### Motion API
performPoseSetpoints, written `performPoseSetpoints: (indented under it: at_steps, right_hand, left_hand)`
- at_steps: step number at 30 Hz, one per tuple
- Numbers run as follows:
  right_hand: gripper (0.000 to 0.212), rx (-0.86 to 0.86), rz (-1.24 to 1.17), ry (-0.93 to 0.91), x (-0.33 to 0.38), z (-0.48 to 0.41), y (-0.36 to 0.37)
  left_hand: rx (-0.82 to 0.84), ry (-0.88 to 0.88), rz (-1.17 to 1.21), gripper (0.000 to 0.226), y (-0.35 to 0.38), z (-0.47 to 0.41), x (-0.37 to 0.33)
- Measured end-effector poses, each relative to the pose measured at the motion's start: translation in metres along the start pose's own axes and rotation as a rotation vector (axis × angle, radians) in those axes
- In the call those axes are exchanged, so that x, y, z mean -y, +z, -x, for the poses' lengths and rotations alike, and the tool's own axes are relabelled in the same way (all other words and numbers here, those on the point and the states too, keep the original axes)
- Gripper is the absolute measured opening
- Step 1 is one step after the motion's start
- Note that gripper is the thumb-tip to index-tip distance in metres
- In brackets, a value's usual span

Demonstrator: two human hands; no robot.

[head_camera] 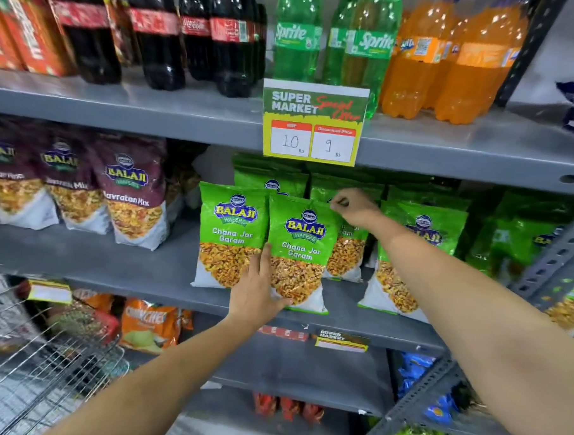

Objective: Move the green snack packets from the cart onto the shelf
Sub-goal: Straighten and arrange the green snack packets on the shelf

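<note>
Placement is the step in hand: one green snack packet (299,252) stands upright on the middle shelf (119,262), at its front edge, overlapping the packet to its left and the one behind it. The left hand (254,293) lies flat against the packet's lower left face, fingers (264,260) extended and close together, thumb under the bottom corner. The right hand (353,208) pinches the packet's upper right corner between thumb and forefinger, the remaining fingers curled. More green packets fill the row behind and to the right, beneath the price card (314,121).

The wire cart (43,354) sits at lower left; its contents cannot be made out.

Judged next: square the packet with its neighbours, release both hands, then reach to the cart for another packet, if any remain.
</note>
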State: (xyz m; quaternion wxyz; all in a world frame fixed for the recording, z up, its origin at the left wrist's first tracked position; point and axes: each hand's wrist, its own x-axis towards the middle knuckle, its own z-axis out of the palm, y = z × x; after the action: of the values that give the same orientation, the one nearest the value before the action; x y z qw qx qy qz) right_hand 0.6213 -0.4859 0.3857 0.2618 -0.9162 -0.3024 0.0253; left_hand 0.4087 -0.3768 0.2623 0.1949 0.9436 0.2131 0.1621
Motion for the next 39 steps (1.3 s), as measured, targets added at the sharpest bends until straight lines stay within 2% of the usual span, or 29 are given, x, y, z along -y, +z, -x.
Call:
performPoseSetpoints:
  at_steps: [5,9,21,24,26,29,31,34,37,39]
  right_hand:
    - [0.02,-0.017,0.068,0.039,-0.019,0.007,-0.026]
    - [0.022,-0.062,0.111,0.057,-0.033,0.013,-0.041]
    - [0.018,-0.082,0.173,0.031,-0.041,0.015,-0.057]
    - [0.022,-0.049,0.177,0.025,-0.041,0.015,-0.061]
    - [0.022,-0.093,0.176,0.053,-0.042,0.014,-0.062]
    - [0.019,-0.146,0.204,0.076,-0.043,0.013,-0.058]
    - [0.018,-0.124,0.237,0.036,-0.038,0.012,-0.055]
    - [0.029,-0.003,0.115,-0.011,-0.014,0.008,-0.047]
    - [0.04,0.153,0.077,-0.032,0.015,-0.001,-0.027]
    - [0.045,0.193,0.112,-0.037,0.028,-0.005,-0.017]
  left_hand:
    - [0.045,-0.035,0.185,0.129,0.014,-0.009,-0.018]
    - [0.085,-0.102,0.282,0.122,0.028,-0.016,-0.035]
    - [0.124,-0.158,0.359,0.119,0.047,-0.023,-0.058]
    - [0.141,-0.159,0.353,0.108,0.047,-0.024,-0.057]
    - [0.138,-0.159,0.349,0.102,0.045,-0.028,-0.059]
    - [0.167,-0.167,0.372,0.108,0.041,-0.033,-0.061]
    - [0.174,-0.171,0.357,0.102,0.042,-0.032,-0.06]
    - [0.168,-0.186,0.333,0.088,0.044,-0.029,-0.059]
    - [0.171,-0.18,0.328,0.093,0.044,-0.031,-0.059]
    - [0.175,-0.181,0.322,0.096,0.044,-0.03,-0.059]
